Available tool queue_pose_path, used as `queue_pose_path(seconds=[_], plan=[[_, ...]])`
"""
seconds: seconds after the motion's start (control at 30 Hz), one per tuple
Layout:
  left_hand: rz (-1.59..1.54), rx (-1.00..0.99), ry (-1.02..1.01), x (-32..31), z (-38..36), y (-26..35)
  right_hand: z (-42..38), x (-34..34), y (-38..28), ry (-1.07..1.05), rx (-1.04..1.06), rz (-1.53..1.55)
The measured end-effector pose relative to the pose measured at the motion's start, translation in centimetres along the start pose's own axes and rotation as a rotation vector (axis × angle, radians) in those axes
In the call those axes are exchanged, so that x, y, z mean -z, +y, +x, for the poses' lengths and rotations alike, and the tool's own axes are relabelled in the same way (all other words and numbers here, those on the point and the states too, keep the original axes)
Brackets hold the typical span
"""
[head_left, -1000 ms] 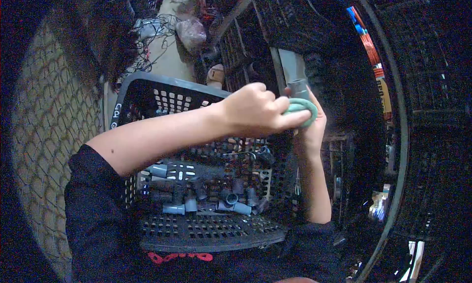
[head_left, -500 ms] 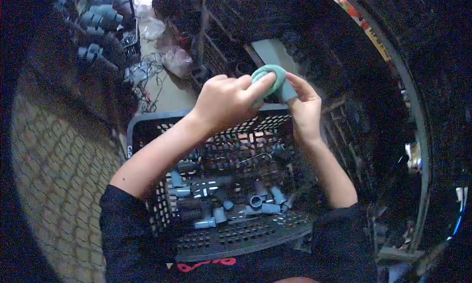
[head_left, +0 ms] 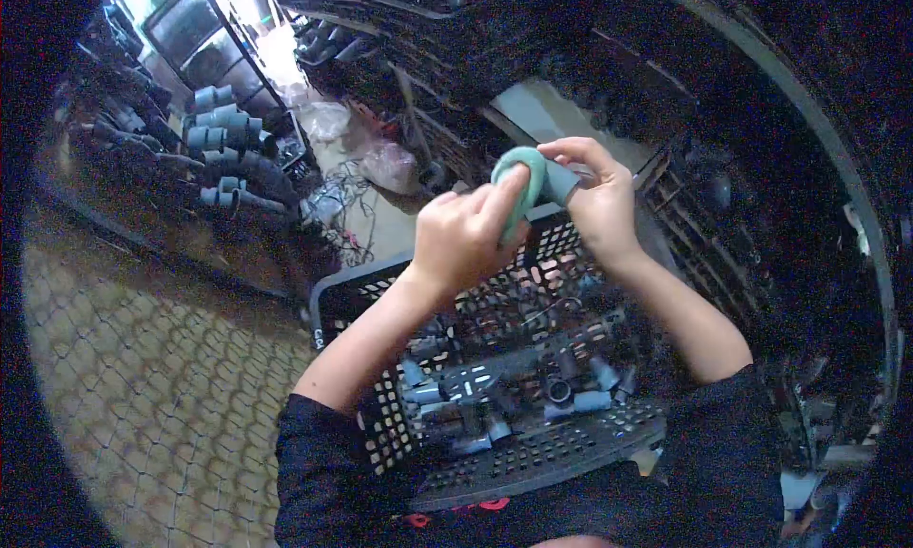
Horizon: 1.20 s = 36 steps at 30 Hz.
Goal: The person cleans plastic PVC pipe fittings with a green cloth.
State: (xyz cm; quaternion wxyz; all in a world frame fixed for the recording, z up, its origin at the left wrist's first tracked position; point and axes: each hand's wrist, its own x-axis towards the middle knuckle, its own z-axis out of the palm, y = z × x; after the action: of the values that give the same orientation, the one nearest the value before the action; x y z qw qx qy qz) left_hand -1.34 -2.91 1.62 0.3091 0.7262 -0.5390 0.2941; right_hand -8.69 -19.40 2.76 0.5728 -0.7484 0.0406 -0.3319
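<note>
My left hand (head_left: pixel 468 234) presses a green cloth (head_left: pixel 521 179) with its fingers against the end of a grey pipe fitting (head_left: pixel 561 183). The fitting is held between the thumb and fingers of my right hand (head_left: pixel 601 201). Both hands are above the far rim of a black plastic crate (head_left: pixel 366 271). Inside the crate lie several grey pipe fittings, among them a round-ended one (head_left: pixel 558 391) and one on its side (head_left: pixel 592 401).
Stacked grey fittings (head_left: pixel 226 134) stand at the upper left. Plastic bags (head_left: pixel 388 166) and tangled cables (head_left: pixel 347 215) lie on the floor beyond the crate. Patterned paving (head_left: pixel 143 377) is at the left, dark racks (head_left: pixel 704 244) at the right.
The view has turned, so the crate and both arms appear further right. The cloth is still at the fitting's end, and my left hand's fingers have shifted slightly on it.
</note>
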Motion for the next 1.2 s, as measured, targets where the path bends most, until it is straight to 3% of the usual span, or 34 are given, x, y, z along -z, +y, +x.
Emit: queue_pose_path(seconds=[0.17,0.3,0.4,0.43,0.47,0.53,0.63,0.77,0.87,0.93,1.1,1.2], plan=[[-0.029,-0.001,0.036,-0.3,-0.2,0.8,0.1,-0.1,0.3,-0.086,0.09,0.055],[-0.025,-0.052,-0.014,0.3,0.1,0.0,-0.9,-1.1,-0.8,0.044,-0.006,0.264],[-0.06,-0.071,0.091,-0.5,-0.4,-0.5,-1.1,-1.5,0.0,-0.031,-0.072,0.335],[-0.078,-0.125,0.017,0.1,-0.3,-0.1,-0.6,-1.4,0.4,-0.125,0.039,0.221],[-0.026,-0.254,0.039,0.3,0.0,0.3,-0.8,-1.0,0.6,-0.21,-0.076,0.279],[0.12,-0.282,-0.072,0.7,0.0,0.1,-0.8,-0.6,0.8,-0.2,-0.083,0.216],[0.057,-0.023,0.061,-0.4,0.3,-0.4,-0.2,-0.2,0.3,-0.219,-0.184,0.237],[0.108,-0.3,-0.089,0.3,-0.2,1.1,0.2,0.0,0.7,-0.154,0.263,-0.12],[0.189,-0.223,-0.058,0.8,0.4,0.6,0.3,0.0,-0.8,-0.113,0.156,-0.223],[0.164,-0.046,-0.064,0.8,0.8,0.2,0.9,0.1,-0.2,-0.118,0.169,-0.215],[0.173,-0.296,-0.135,0.5,0.1,1.0,0.9,0.7,0.3,-0.154,0.314,-0.232],[0.093,-0.1,-0.078,0.3,0.2,-0.5,1.0,0.7,0.4,-0.132,0.277,-0.224]])
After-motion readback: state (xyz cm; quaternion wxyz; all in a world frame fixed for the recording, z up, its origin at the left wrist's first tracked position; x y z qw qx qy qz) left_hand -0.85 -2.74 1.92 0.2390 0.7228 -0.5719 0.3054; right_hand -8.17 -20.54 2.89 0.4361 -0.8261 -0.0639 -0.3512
